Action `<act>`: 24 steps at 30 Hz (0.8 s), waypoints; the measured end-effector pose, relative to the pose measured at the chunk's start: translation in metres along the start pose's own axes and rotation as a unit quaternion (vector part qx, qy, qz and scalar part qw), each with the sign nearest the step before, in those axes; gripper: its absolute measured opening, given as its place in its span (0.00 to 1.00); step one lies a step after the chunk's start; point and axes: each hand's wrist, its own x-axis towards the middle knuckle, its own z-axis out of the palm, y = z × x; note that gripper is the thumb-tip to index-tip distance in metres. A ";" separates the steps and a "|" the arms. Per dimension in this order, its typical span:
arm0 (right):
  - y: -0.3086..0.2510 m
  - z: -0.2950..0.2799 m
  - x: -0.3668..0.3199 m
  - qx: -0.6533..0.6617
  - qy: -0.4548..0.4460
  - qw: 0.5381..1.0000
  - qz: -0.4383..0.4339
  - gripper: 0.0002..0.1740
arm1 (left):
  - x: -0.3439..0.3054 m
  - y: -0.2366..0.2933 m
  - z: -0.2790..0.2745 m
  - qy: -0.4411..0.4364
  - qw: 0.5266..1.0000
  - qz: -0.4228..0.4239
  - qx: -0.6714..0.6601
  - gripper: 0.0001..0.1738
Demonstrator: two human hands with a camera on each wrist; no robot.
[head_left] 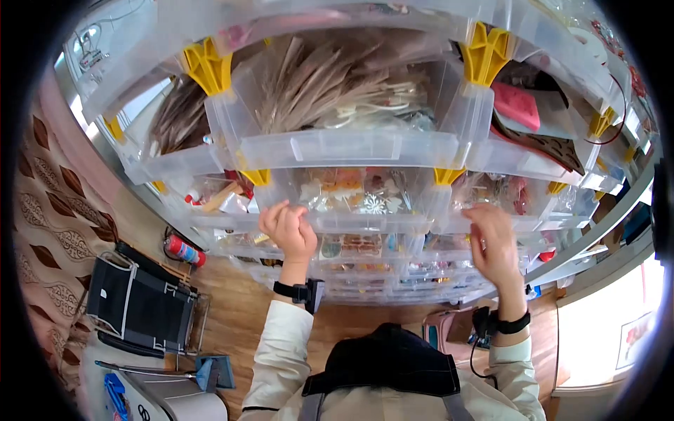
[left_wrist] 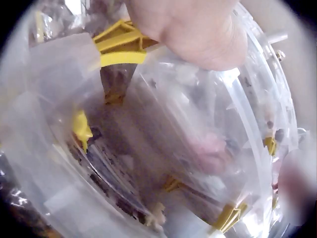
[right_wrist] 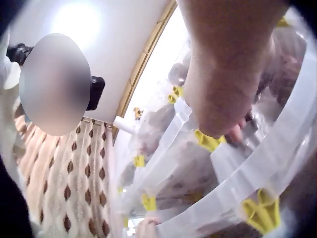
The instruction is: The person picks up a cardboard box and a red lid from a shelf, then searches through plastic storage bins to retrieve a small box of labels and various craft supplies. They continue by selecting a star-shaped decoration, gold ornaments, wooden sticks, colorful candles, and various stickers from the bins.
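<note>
A tall stack of clear plastic bins (head_left: 372, 149) with yellow corner clips faces me. My left hand (head_left: 288, 230) is raised before a lower bin's front rim, its fingers loosely bent and nothing seen in them. In the left wrist view the heel of that hand (left_wrist: 198, 32) overlaps a bin's edge near a yellow clip (left_wrist: 124, 42). My right hand (head_left: 495, 245) is up at the right end of the same rim, fingers reaching forward, thumb apart. Its fingertips are mostly hidden behind the wrist in the right wrist view, close to a yellow clip (right_wrist: 210, 141).
The upper bin holds packets of long, thin brownish pieces (head_left: 309, 84); a pink item (head_left: 516, 105) lies in the bin to the right. At left are a fire extinguisher (head_left: 184, 250), a folded black chair (head_left: 140, 302) and a patterned curtain (head_left: 56, 210). Wooden floor (head_left: 242, 316) shows below.
</note>
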 end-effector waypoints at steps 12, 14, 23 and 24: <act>-0.049 0.150 0.151 0.027 -0.423 0.901 0.086 0.16 | -0.002 -0.007 0.005 0.032 0.999 0.029 -0.002 0.06; -0.024 0.169 0.157 0.032 -0.352 0.932 0.081 0.16 | -0.002 -0.006 0.003 0.037 0.999 0.027 -0.002 0.06; 0.016 0.169 0.139 0.128 -0.114 0.959 0.225 0.14 | -0.006 -0.010 0.006 0.038 0.998 0.052 0.000 0.06; 0.017 0.169 0.141 0.137 -0.111 0.957 0.231 0.14 | -0.006 -0.010 0.006 0.036 0.998 0.050 -0.001 0.06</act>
